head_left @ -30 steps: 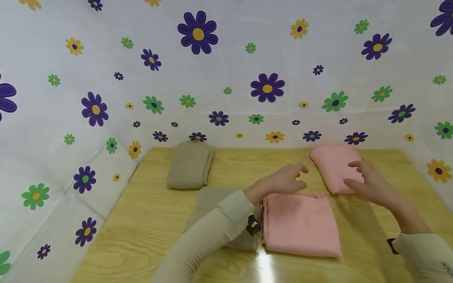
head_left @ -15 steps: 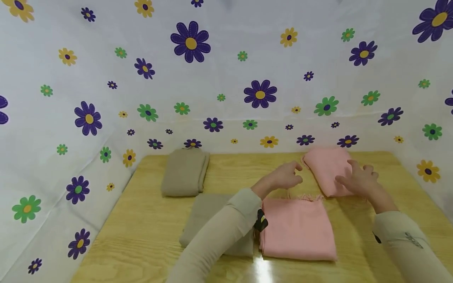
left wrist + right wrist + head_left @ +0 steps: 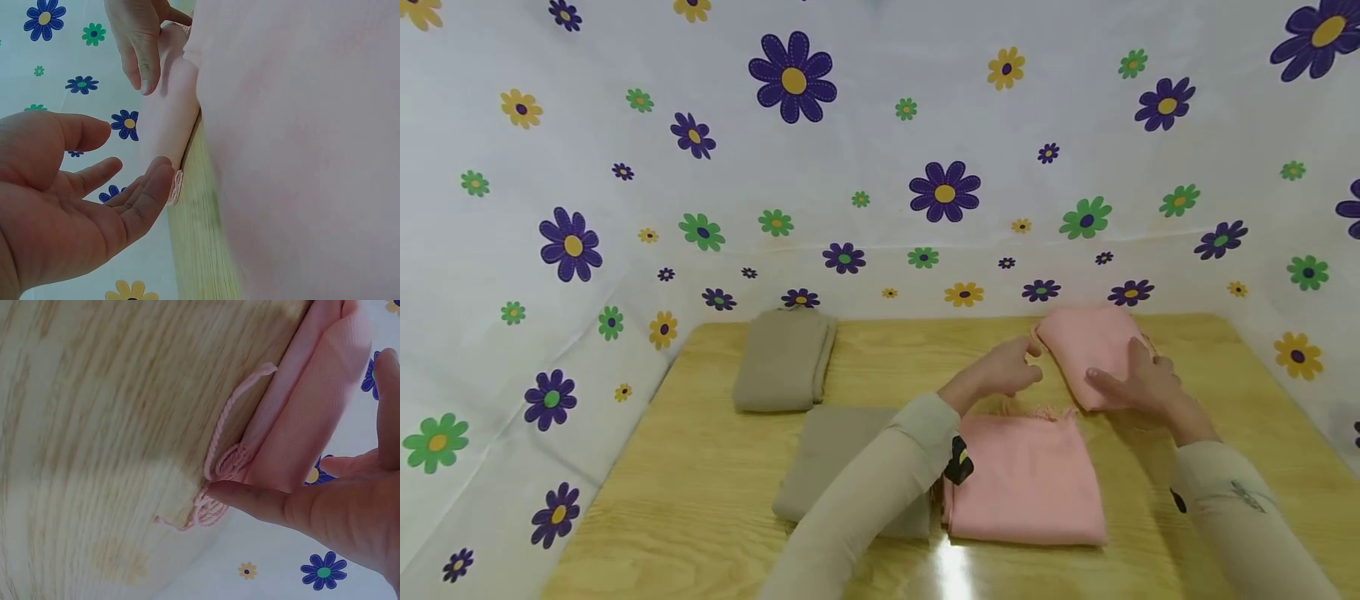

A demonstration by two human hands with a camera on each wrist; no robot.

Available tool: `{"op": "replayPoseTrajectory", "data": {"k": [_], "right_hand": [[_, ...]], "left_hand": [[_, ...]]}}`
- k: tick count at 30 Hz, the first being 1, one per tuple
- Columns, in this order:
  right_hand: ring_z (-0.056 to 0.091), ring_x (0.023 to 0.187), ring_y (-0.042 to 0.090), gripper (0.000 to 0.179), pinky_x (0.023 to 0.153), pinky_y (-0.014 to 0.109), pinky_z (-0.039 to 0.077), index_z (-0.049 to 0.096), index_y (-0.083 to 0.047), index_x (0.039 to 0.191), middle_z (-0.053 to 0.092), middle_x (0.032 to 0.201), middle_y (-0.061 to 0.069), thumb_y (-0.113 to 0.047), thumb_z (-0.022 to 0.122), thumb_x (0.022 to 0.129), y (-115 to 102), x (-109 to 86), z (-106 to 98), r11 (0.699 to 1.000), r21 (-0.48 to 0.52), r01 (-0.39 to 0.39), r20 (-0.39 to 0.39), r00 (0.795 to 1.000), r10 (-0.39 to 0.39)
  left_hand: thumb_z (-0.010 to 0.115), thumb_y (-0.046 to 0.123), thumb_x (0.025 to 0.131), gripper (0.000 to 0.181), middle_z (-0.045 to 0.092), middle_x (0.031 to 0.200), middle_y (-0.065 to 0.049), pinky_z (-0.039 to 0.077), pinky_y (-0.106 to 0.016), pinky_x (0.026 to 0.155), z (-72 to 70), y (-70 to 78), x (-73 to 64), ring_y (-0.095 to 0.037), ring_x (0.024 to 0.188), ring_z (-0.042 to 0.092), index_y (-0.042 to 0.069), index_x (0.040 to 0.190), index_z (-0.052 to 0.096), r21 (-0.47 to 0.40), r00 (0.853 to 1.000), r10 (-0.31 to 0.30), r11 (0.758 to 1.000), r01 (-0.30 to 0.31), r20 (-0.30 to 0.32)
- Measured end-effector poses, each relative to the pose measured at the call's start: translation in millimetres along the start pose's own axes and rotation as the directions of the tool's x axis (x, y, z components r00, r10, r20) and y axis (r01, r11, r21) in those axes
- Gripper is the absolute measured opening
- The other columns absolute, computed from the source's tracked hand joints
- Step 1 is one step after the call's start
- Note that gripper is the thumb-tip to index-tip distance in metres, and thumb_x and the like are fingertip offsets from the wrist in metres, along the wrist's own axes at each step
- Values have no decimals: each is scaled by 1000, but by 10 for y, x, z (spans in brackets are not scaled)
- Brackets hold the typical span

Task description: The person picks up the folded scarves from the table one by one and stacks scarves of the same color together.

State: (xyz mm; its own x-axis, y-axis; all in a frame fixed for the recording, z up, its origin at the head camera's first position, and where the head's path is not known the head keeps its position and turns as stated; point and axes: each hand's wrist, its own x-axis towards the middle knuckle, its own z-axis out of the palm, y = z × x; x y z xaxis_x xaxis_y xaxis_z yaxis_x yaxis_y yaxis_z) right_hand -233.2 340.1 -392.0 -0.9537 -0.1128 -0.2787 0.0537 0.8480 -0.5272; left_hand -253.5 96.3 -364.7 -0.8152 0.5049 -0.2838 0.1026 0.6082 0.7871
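Note:
A folded pink scarf (image 3: pixel 1084 346) lies at the back right of the table. My right hand (image 3: pixel 1142 385) is at its right side; in the right wrist view one finger (image 3: pixel 250 501) touches the twisted fringe (image 3: pixel 212 509). My left hand (image 3: pixel 1000 371) hovers in the air left of that scarf, fingers apart and holding nothing, as the left wrist view also shows. Below the left hand lies a second folded pink scarf (image 3: pixel 1026 487), its fringe along the far edge.
A folded grey-beige cloth (image 3: pixel 782 358) lies at the back left. Another beige cloth (image 3: pixel 835 454) is at the front middle, partly hidden by my left sleeve. Behind the wooden table (image 3: pixel 677 483) hangs a white flower-print sheet (image 3: pixel 865 142).
My right hand has moved left and in against the right side of the back pink scarf. The left hand stays hovering nearby. The head view has shifted slightly.

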Motion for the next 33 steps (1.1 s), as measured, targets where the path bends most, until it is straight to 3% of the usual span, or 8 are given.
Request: {"op": "replayPoseTrajectory", "data": {"k": [6, 12, 18, 23, 25, 27, 30, 33], "right_hand": [[10, 132, 68, 117, 103, 76, 20, -6, 18, 149, 4, 147, 51, -59, 61, 91, 58, 51, 9, 999, 32, -19, 11, 1000, 18], [13, 135, 65, 121, 107, 71, 20, -1, 16, 150, 9, 149, 48, -54, 72, 84, 104, 89, 51, 997, 75, -27, 13, 1000, 26], [14, 136, 63, 120, 109, 70, 20, 1, 17, 150, 12, 150, 47, -52, 74, 84, 102, 100, 32, 997, 72, -12, 14, 1000, 11], [15, 135, 63, 119, 109, 69, 20, 2, 17, 150, 13, 149, 47, -51, 74, 84, 100, 104, 39, 998, 63, -20, 30, 999, 18], [15, 135, 63, 119, 109, 69, 20, 2, 17, 150, 12, 149, 47, -52, 74, 84, 103, 103, 58, 998, 59, -25, 41, 999, 23], [16, 136, 63, 119, 109, 69, 21, 3, 17, 150, 13, 149, 48, -53, 74, 84, 101, 101, 66, 999, 44, -21, 48, 999, 19], [16, 135, 63, 118, 109, 69, 21, 3, 17, 150, 14, 149, 48, -53, 73, 85, 100, 112, 54, 999, 34, -15, 47, 999, 14], [15, 135, 63, 119, 108, 70, 20, 1, 16, 151, 12, 149, 48, -53, 72, 85, 102, 108, 42, 999, 41, -25, 50, 998, 23]], "left_hand": [[52, 10, 99, 50, 57, 131, -13, 35, -22, 48, 71, 54, 213, -9, 46, 32, 1, 146, 40, 48, 1000, -10, 999, 10, 1], [56, 11, 98, 49, 59, 105, -13, 35, -24, 47, 130, 63, 374, -10, 43, 34, 2, 144, 41, 71, 997, -72, 995, 72, -15], [57, 14, 98, 51, 51, 129, -19, 37, -24, 50, 159, 28, 490, -11, 43, 36, 8, 145, 37, 66, 992, -117, 990, 121, -52], [52, 13, 98, 49, 45, 140, -21, 39, -24, 53, 207, 20, 505, -13, 49, 39, 4, 144, 38, 40, 996, -71, 997, 73, -51], [50, 11, 97, 48, 41, 143, -22, 42, -26, 59, 232, 15, 496, -16, 63, 47, 2, 143, 38, 39, 998, -51, 998, 53, -48], [49, 10, 97, 48, 38, 147, -21, 45, -27, 72, 248, 17, 496, -20, 90, 53, 2, 144, 38, 61, 997, -45, 997, 48, -55], [49, 10, 98, 52, 36, 151, -20, 42, -29, 91, 265, 17, 556, -24, 131, 39, 2, 148, 34, 123, 995, -39, 991, 50, -93], [50, 13, 97, 62, 31, 156, -16, 38, -30, 103, 282, 30, 636, -25, 145, 28, 7, 154, 27, 184, 991, -58, 980, 79, -118]]}}
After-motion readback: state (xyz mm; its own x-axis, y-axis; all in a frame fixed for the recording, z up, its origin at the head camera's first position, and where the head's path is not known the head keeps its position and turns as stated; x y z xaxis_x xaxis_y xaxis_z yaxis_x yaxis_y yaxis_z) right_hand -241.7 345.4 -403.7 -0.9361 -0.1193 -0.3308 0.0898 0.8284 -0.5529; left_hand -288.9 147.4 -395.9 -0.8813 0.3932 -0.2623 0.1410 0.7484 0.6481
